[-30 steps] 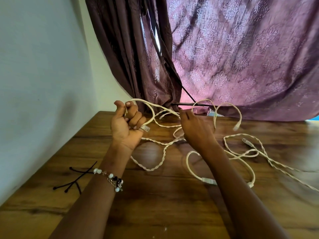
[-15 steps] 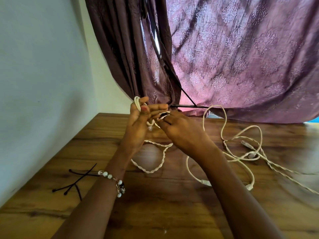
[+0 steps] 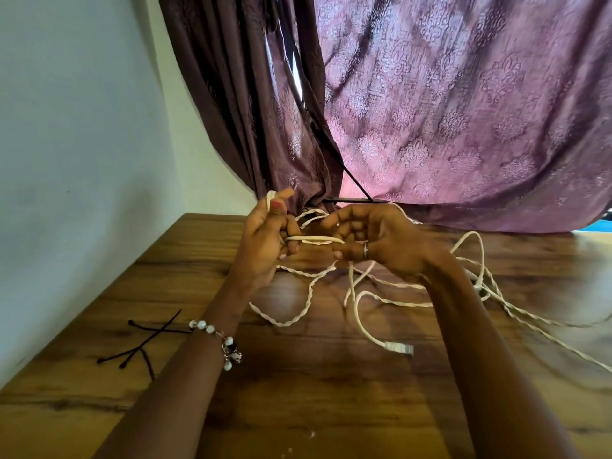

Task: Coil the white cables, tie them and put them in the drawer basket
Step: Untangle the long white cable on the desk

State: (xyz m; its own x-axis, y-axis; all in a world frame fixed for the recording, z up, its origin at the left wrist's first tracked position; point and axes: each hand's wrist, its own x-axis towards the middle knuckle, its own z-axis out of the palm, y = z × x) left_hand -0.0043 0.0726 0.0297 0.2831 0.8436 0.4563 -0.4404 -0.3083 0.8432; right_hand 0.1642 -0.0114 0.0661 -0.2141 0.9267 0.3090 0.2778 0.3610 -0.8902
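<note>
Fingers (image 3: 291, 233) of the left hand (image 3: 265, 246) curled round loops of the white cables (image 3: 298, 313), while the right hand (image 3: 381, 243) pinched a strand stretched between the two, both raised above the wooden worktop (image 3: 331, 392). The rest of the cables trailed in loose tangles to the right, a plug (image 3: 399, 347) lying near the right forearm. Black ties (image 3: 142, 342) lay at near left beside the wall. A purple curtain (image 3: 463, 111) hung across the far edge.

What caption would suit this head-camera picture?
Both hands, left and right, wind white cable above a wooden table.
</note>
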